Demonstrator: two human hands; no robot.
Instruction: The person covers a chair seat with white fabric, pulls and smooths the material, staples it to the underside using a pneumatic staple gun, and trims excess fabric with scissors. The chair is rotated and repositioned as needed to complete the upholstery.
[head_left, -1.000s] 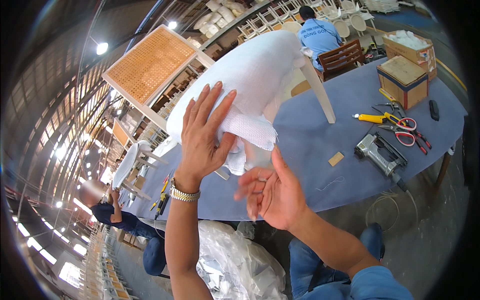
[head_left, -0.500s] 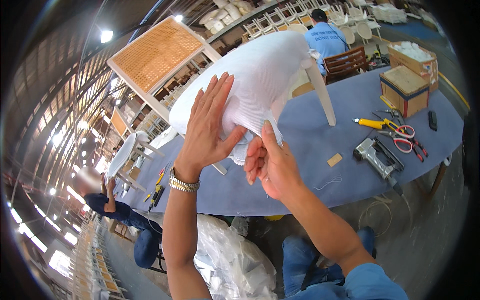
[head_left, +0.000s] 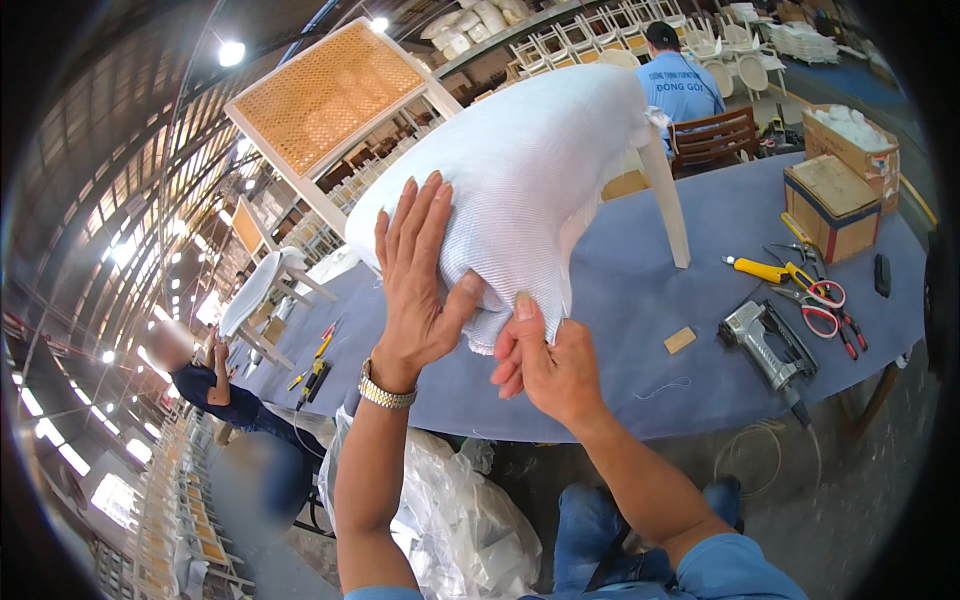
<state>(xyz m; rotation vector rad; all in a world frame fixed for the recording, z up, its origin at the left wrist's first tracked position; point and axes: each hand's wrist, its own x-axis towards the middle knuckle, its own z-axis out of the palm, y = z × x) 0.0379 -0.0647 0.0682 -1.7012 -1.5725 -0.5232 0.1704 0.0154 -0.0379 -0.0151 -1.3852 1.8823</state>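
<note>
A chair (head_left: 325,100) with a cane back stands on the cloth-covered table, its seat wrapped in white ribbed fabric (head_left: 520,200). My left hand (head_left: 415,275) lies against the front of the covered seat, fingers stretched upward and thumb apart, a metal-banded watch (head_left: 386,390) at its wrist. Close to its thumb, my right hand (head_left: 550,365) pinches the loose lower edge of the fabric between thumb and curled fingers. The cloth is drawn down toward that grip in folds. A pale chair leg (head_left: 665,200) shows at the right.
On the blue-grey table (head_left: 620,290), a staple gun (head_left: 765,345), red-handled scissors (head_left: 822,308), a yellow-handled tool (head_left: 757,268) and a small wooden piece (head_left: 680,340) lie at right. Cardboard boxes (head_left: 835,205) stand behind. Co-workers sit at far right and left. Clear plastic (head_left: 460,510) hangs below.
My right hand has moved slightly down and right, pulling the fabric edge lower and smoother. The left hand has slid slightly down the seat. The whole view has shifted a little.
</note>
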